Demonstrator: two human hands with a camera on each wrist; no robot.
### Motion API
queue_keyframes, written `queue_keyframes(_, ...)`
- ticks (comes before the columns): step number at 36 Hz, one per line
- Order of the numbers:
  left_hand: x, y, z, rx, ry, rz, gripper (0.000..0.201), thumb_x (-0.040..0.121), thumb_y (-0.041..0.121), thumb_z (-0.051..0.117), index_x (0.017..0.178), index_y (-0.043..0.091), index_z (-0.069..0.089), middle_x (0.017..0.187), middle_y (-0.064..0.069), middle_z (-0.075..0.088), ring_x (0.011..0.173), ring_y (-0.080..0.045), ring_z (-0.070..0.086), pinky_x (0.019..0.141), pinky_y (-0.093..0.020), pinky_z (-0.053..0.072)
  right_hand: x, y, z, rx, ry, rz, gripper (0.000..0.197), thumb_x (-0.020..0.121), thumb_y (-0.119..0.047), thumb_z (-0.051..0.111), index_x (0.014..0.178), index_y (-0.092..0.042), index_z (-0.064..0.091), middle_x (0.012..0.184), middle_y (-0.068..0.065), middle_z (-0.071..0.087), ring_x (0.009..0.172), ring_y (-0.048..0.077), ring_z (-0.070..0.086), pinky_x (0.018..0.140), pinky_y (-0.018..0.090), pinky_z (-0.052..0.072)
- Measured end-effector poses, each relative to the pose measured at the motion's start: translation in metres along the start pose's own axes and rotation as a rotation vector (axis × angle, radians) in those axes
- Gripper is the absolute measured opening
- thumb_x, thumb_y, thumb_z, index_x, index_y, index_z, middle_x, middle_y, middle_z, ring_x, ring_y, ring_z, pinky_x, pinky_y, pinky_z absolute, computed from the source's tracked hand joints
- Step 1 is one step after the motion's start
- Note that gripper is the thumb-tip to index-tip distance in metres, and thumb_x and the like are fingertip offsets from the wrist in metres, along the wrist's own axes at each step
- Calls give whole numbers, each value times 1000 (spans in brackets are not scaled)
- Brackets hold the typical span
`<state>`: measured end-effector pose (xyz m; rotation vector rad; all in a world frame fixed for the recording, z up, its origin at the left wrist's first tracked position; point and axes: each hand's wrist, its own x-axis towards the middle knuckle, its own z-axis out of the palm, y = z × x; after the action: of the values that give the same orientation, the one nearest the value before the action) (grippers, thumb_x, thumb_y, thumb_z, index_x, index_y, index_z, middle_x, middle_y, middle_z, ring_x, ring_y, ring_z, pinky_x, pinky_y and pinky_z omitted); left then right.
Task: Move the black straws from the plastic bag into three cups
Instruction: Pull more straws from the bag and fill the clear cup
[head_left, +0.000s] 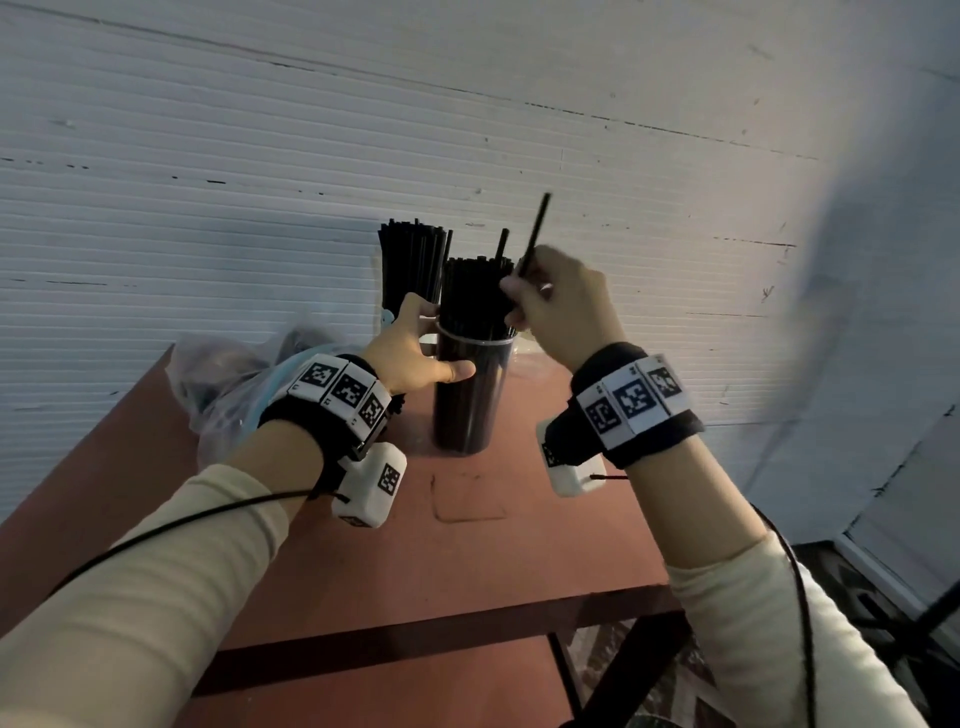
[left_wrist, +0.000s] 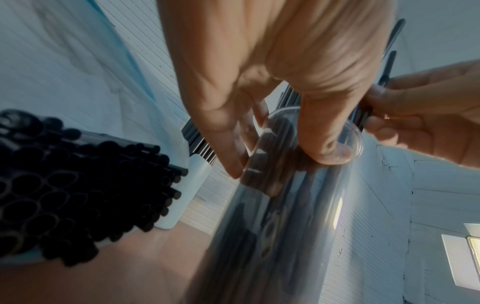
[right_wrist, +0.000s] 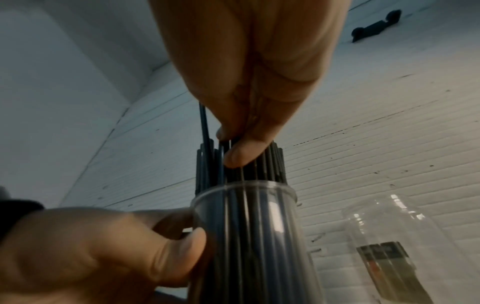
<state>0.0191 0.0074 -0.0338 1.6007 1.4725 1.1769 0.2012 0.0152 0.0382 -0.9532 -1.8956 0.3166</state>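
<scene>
A clear cup (head_left: 470, 400) packed with black straws stands on the red-brown table (head_left: 467, 561). My left hand (head_left: 421, 348) grips it just below the rim, thumb in front; the left wrist view shows the fingers (left_wrist: 327, 144) on the rim. My right hand (head_left: 519, 301) is above the cup and pinches one straw (head_left: 537, 228), which sticks up tilted; the right wrist view shows its fingertips (right_wrist: 241, 152) among the straw tops. Another full cup (head_left: 410, 270) stands behind. An empty clear cup (right_wrist: 389, 236) stands to the right. The plastic bag (head_left: 228, 379) lies left, with straws (left_wrist: 64, 185) inside.
A white ribbed wall (head_left: 467, 130) runs close behind the table. The table's front edge (head_left: 441, 618) is near me, with a dark frame and floor below at the right. Cables run from both wrist bands.
</scene>
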Motion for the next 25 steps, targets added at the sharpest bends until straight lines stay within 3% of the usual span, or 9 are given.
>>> queue_keyframes(6, 0, -2, -1, -37, -12, 7, 75, 40, 51, 82, 98, 39, 37, 124, 6, 62, 112, -21, 64, 102, -49, 47, -12, 5, 11, -7, 38, 39, 13, 90, -21, 58, 81, -11, 57, 80, 4, 68, 72, 18, 70, 71, 35, 56)
queue_keyframes(8, -1, 0, -1, -29, -14, 7, 75, 41, 50, 82, 100, 38, 37, 124, 6, 62, 112, -20, 63, 102, -48, 47, -13, 6, 10, 26, 52, 65, 10, 91, -17, 58, 84, -10, 60, 80, 5, 69, 71, 14, 70, 69, 26, 55)
queue_keyframes(10, -4, 4, 0, -19, -13, 6, 72, 49, 42, 85, 103, 35, 37, 124, 5, 62, 112, -20, 64, 102, -48, 47, -16, 7, 12, -25, 53, 60, 10, 91, -16, 59, 84, -10, 63, 78, 7, 70, 71, 14, 68, 61, 13, 46)
queue_keyframes(13, -4, 5, 1, -21, -5, 9, 65, 72, 18, 83, 115, 23, 35, 127, 1, 59, 112, -20, 63, 101, -48, 48, -21, 10, 17, -141, 15, 58, 11, 89, -17, 62, 85, -8, 67, 78, 4, 67, 74, 16, 59, 57, 14, 37)
queue_keyframes(16, 0, 2, 0, -9, -8, 14, 62, 77, 14, 80, 117, 21, 34, 130, 2, 57, 113, -17, 61, 101, -45, 49, -22, 11, 18, -169, 11, 80, 11, 88, -18, 64, 87, -9, 70, 76, -1, 61, 74, 12, 55, 53, 4, 32)
queue_keyframes(19, 0, 2, 0, -13, -5, 17, 62, 76, 13, 81, 116, 20, 34, 129, 3, 57, 113, -17, 62, 101, -46, 49, -18, 6, 15, -149, 54, 100, 12, 87, -21, 63, 84, -11, 70, 74, -5, 60, 74, 11, 54, 54, 8, 32)
queue_keyframes(23, -1, 2, 0, -5, -9, 16, 70, 69, 23, 83, 118, 20, 34, 128, 3, 58, 112, -19, 63, 102, -47, 47, -15, 1, 14, -66, 146, 84, 11, 89, -19, 61, 82, -13, 68, 65, -14, 55, 69, 8, 55, 67, 15, 42)
queue_keyframes(25, 0, 2, 0, 18, -10, 13, 71, 69, 25, 84, 119, 21, 34, 129, 5, 58, 113, -19, 62, 103, -47, 46, -15, 2, 15, -98, 111, 66, 12, 89, -17, 61, 82, -12, 69, 67, -11, 57, 67, 6, 54, 62, 10, 39)
